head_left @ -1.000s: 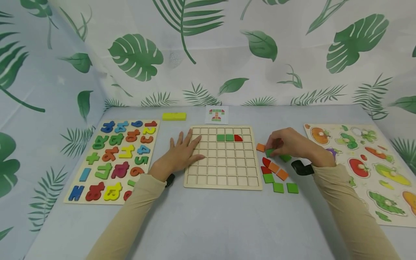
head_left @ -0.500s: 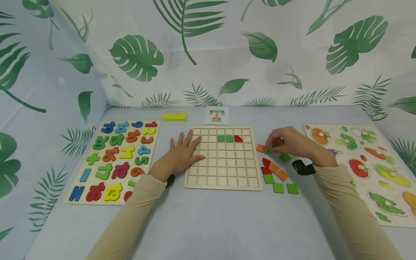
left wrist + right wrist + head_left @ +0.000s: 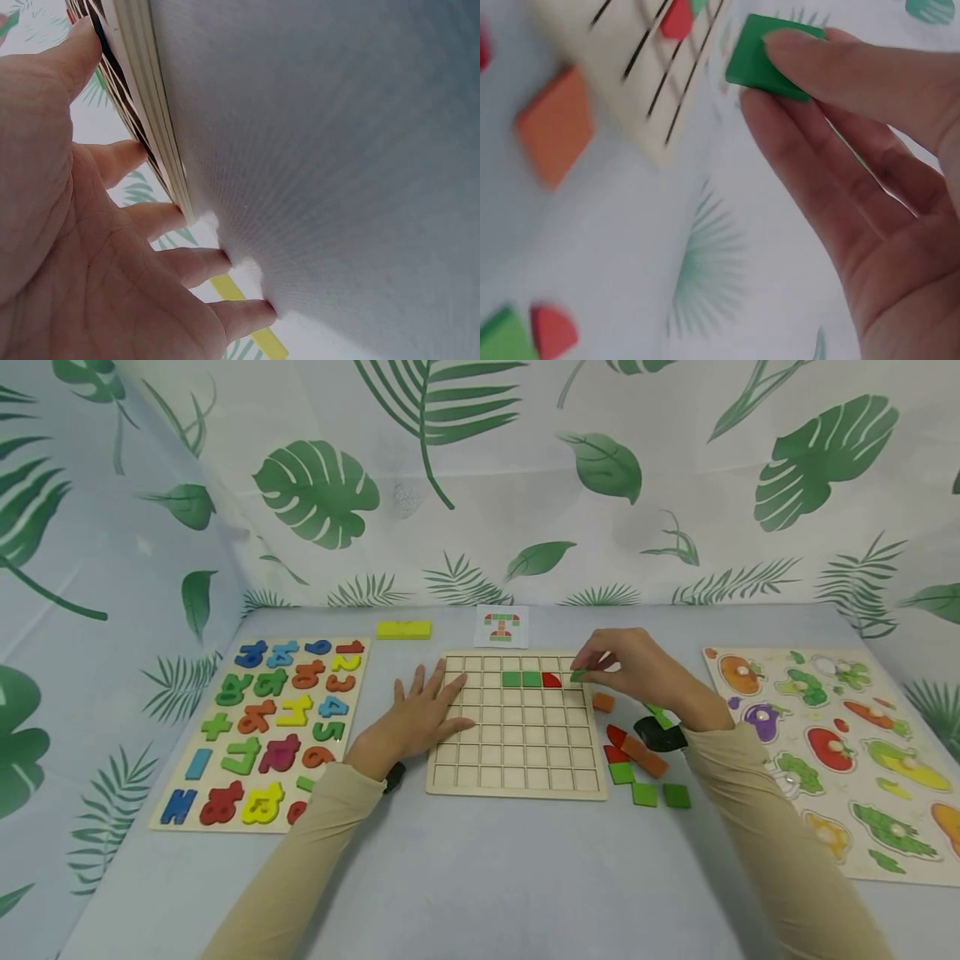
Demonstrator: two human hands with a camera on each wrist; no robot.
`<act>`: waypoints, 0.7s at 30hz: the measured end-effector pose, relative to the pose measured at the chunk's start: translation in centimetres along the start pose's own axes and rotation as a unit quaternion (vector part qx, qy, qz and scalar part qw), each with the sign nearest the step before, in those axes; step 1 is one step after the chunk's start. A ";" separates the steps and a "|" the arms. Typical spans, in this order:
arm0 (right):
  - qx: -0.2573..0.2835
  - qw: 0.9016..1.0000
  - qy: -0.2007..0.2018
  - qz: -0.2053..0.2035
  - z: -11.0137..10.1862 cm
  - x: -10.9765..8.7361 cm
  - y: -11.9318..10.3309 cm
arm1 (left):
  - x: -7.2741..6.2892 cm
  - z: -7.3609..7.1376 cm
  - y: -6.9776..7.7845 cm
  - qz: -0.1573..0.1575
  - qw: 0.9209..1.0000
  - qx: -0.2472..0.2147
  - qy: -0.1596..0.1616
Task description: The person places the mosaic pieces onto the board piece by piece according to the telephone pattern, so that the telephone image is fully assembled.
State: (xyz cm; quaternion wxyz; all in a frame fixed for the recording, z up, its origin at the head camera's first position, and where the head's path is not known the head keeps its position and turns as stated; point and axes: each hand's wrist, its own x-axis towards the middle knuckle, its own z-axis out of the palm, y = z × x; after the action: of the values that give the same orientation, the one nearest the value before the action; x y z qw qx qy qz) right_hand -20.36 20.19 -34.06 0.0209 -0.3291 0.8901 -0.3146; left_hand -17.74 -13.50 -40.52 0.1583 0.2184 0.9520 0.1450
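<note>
My right hand (image 3: 633,670) pinches a green square tile (image 3: 769,58) between thumb and fingers, over the right edge of the wooden grid board (image 3: 517,760). In the second row of that board lie two green square tiles (image 3: 521,679) and a red quarter-round tile (image 3: 551,680), just left of the pinched one. My left hand (image 3: 416,714) rests with spread fingers at the board's left edge. In the left wrist view, its thumb and some fingers (image 3: 120,161) touch the board's side, while the other fingertips reach the tabletop.
Loose green, red and orange tiles (image 3: 643,794) lie right of the board. A picture card (image 3: 501,627) and a yellow block (image 3: 403,630) sit behind it. A number puzzle (image 3: 258,735) stands at left, a vegetable puzzle (image 3: 855,793) at right.
My right hand has picked up the green square tile from the loose pieces and carried it left and away to the board's right edge. My left hand stays put.
</note>
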 end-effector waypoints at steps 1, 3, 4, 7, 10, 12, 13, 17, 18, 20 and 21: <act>0.000 1.000 0.005 -0.011 0.2 0.4 -0.2 | 0.0 0.0 0.0 0.000 1.000 -0.001 0.000; 0.001 0.999 0.011 -0.030 0.8 1.2 -0.5 | 0.0 0.0 0.0 0.001 1.000 -0.003 0.000; 0.002 0.999 0.013 -0.038 1.1 1.5 -0.7 | 0.0 0.0 0.0 0.001 1.000 -0.003 0.000; 0.017 0.998 0.016 -0.054 2.1 2.6 -1.0 | 0.1 0.1 -0.1 0.002 1.000 -0.003 0.001; 0.036 0.998 0.020 -0.056 3.4 3.5 -1.3 | 0.1 0.1 -0.1 0.000 1.000 -0.003 -0.001; 0.043 0.997 0.025 -0.058 4.2 4.1 -1.3 | 0.1 0.1 -0.1 -0.001 1.000 -0.006 -0.002; 0.044 0.997 0.026 -0.058 4.6 4.4 -1.2 | 0.1 0.1 -0.1 -0.002 1.000 -0.007 -0.004; 0.045 0.997 0.030 -0.062 5.8 5.5 -1.2 | 0.1 0.0 0.0 -0.004 1.000 -0.012 -0.006; 0.046 0.997 0.029 -0.061 6.0 5.7 -1.2 | 0.1 0.0 0.0 -0.005 1.000 -0.013 -0.007; 0.051 0.997 0.027 -0.059 6.4 6.1 -1.3 | 0.1 0.0 0.0 -0.007 1.000 -0.015 -0.009; 0.054 0.997 0.026 -0.057 6.5 6.3 -1.4 | 0.1 -0.1 0.0 -0.007 1.000 -0.016 -0.009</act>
State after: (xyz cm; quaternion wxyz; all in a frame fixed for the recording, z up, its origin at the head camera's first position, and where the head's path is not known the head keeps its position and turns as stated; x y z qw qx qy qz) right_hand -22.87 12.07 -37.42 -0.0024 -0.3694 0.8520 -0.3710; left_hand -17.85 -13.48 -40.49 0.1716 0.2101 0.9495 0.1576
